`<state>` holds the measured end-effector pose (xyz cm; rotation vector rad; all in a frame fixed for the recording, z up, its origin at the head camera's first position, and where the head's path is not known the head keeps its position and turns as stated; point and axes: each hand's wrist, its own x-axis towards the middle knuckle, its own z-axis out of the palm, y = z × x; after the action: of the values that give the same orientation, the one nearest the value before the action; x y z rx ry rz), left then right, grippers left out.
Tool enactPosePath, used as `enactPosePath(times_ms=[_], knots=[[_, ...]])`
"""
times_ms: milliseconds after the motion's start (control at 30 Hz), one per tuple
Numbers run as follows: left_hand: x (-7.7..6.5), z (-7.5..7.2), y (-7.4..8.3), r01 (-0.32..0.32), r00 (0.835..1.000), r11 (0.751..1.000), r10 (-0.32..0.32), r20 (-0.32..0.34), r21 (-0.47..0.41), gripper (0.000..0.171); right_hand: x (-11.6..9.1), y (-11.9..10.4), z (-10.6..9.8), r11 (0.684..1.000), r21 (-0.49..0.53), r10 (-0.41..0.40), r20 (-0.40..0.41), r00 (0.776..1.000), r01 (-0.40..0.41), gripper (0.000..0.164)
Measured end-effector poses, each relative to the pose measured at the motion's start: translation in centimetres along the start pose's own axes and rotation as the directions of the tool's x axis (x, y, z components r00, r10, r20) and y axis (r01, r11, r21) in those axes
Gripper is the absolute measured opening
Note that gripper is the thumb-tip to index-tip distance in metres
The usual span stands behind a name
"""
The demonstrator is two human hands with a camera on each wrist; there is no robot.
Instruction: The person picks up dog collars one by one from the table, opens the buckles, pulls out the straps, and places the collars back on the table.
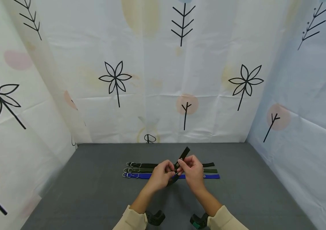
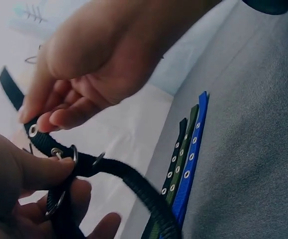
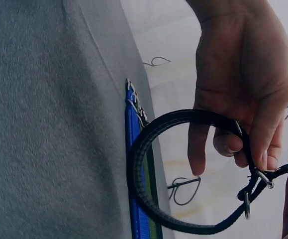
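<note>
A black dog collar, bent into a loop, is held up in both hands over the table. My left hand pinches it by the metal buckle, with the loop hanging below. My right hand grips the strap's free end, fingertips beside a metal eyelet. In the left wrist view the strap passes through the buckle, and the prong lies at another eyelet. Behind the hands three flat collars lie side by side: a blue collar, an olive green collar and a second black collar, partly hidden.
The grey table is bordered by white cloth walls printed with black plants. The flat collars have their buckles at the left and their eyelet ends at the right. Dark wrist devices sit at both cuffs.
</note>
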<state>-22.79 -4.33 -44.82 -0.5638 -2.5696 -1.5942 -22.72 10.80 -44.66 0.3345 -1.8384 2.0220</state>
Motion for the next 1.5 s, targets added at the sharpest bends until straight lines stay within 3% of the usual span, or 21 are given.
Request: enactPosePath(times_ms=[133,233,367,467,567,700,800,900,1033,1100,1333,1500], knots=[[0.0,-0.2,-0.5,0.043,0.996,0.989,-0.032,0.082,-0.139,0.010,0.4,0.4,-0.3,0.996,0.034,0.088,-0.050,0.995,-0.086,0.020],[-0.1,-0.3,-0.6,0.049,0.994,0.977,-0.027,0.108,-0.205,0.008,0.6,0.3,-0.5,0.994,0.035,0.101,-0.066,0.993,-0.099,0.020],[-0.3,-0.4,-0.6,0.076,0.991,0.972,-0.050,0.122,-0.222,0.009,0.7,-0.2,-0.4,0.997,-0.018,0.071,-0.001,0.997,-0.071,0.019],[-0.4,-0.3,-0.4,0.093,0.993,0.965,-0.074,0.087,-0.244,0.018,0.7,-1.0,-0.2,0.999,-0.037,0.042,0.052,0.998,-0.040,0.015],[-0.3,-0.1,-0.5,0.083,0.996,0.953,-0.084,0.010,-0.290,0.021,0.5,-2.4,0.0,0.998,-0.063,-0.014,0.093,0.996,0.019,0.013],[-0.2,-0.1,-0.4,0.074,0.992,0.932,-0.107,-0.074,-0.356,0.023,0.3,-4.1,-0.1,0.986,-0.131,-0.080,0.204,0.976,0.108,0.007],[-0.1,-0.4,-0.1,0.077,0.988,0.902,-0.128,-0.092,-0.425,0.026,0.3,-4.2,-0.7,0.971,-0.208,-0.059,0.269,0.961,0.118,0.009],[-0.1,-0.8,-0.1,0.082,0.984,0.856,-0.153,-0.097,-0.511,0.027,0.2,-3.4,-1.5,0.957,-0.274,0.004,0.325,0.946,0.090,0.018],[-0.2,-1.3,0.3,0.067,0.982,0.799,-0.160,-0.103,-0.598,0.022,0.3,-1.1,-2.4,0.960,-0.280,0.104,0.438,0.893,0.026,0.027],[-0.1,-1.3,0.3,0.053,0.981,0.783,-0.157,-0.114,-0.620,0.020,0.4,-0.1,-2.8,0.963,-0.270,0.130,0.461,0.878,0.000,0.028],[0.1,-1.4,-0.2,0.031,0.968,0.742,-0.188,-0.164,-0.670,0.017,0.2,0.8,-3.5,0.975,-0.220,0.125,0.412,0.902,-0.034,0.022],[0.1,-1.6,-0.3,-0.006,0.956,0.699,-0.206,-0.210,-0.715,0.011,-0.1,1.3,-4.3,0.980,-0.182,0.144,0.399,0.905,-0.076,0.024]])
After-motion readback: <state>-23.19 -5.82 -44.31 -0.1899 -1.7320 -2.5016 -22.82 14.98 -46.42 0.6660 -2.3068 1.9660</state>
